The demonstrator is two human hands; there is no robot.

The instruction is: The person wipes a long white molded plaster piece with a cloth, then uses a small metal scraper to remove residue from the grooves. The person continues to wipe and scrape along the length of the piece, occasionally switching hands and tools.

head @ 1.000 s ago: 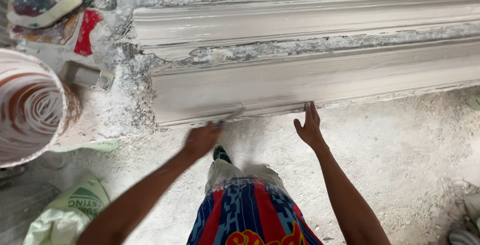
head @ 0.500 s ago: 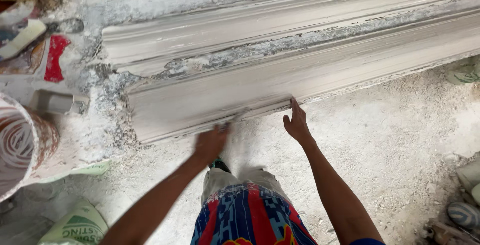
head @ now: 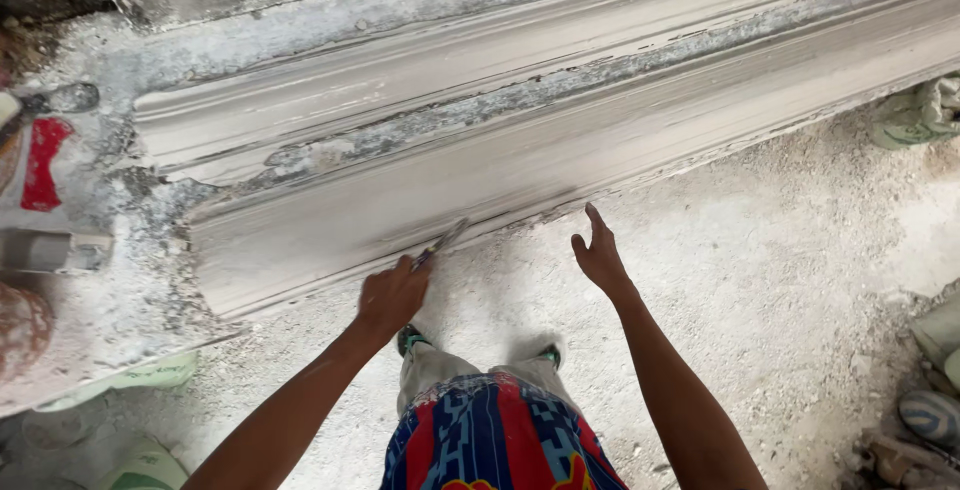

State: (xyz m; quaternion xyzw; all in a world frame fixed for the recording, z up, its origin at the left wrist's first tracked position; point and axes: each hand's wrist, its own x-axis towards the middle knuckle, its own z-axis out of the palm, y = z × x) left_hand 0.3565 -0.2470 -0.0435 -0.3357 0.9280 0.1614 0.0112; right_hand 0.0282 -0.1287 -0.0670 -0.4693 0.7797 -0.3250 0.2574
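Note:
A long grey plaster moulding (head: 560,150) lies across the dusty floor in front of me, with a second profiled length (head: 420,70) behind it. My left hand (head: 392,295) is closed around a thin metal blade (head: 440,242), whose tip rests against the lower front edge of the near moulding. Just to the right, my right hand (head: 600,255) hovers with fingers spread, its fingertips close to the same edge and holding nothing. My legs in patterned shorts (head: 495,430) are below.
White plaster dust and rubble cover the floor (head: 780,280). At the left lie a red scrap (head: 42,160), a small grey block (head: 45,250) and a bucket rim (head: 20,325). Sacks (head: 140,465) lie at lower left, cloth (head: 920,115) at right.
The view has swung left and tilted, so the mouldings now run diagonally. My left hand now shows the blade against the near edge; my right hand has lifted slightly off the moulding.

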